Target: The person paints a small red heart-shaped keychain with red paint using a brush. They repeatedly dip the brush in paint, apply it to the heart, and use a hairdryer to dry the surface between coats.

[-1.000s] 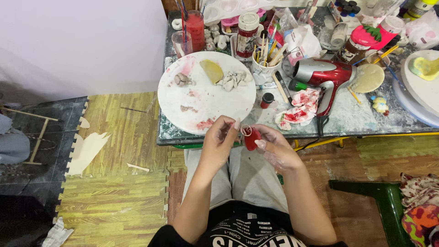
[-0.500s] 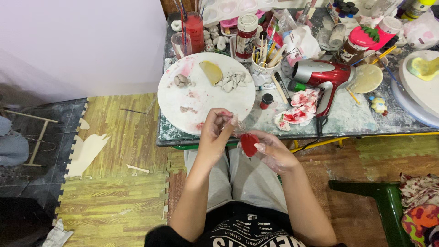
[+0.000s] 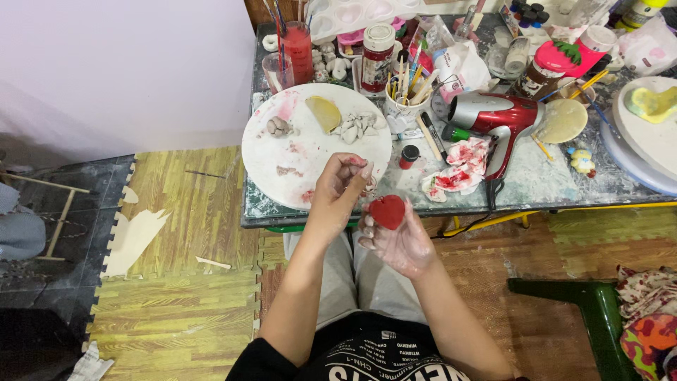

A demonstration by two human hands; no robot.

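At the bench (image 3: 550, 185) edge, a red heart-shaped piece (image 3: 387, 211) is now exposed, cradled by the right hand (image 3: 398, 236) fingers. The left hand (image 3: 340, 189), lifted clear since earlier, has fingers pinched narrow just above it; contents cannot be told.
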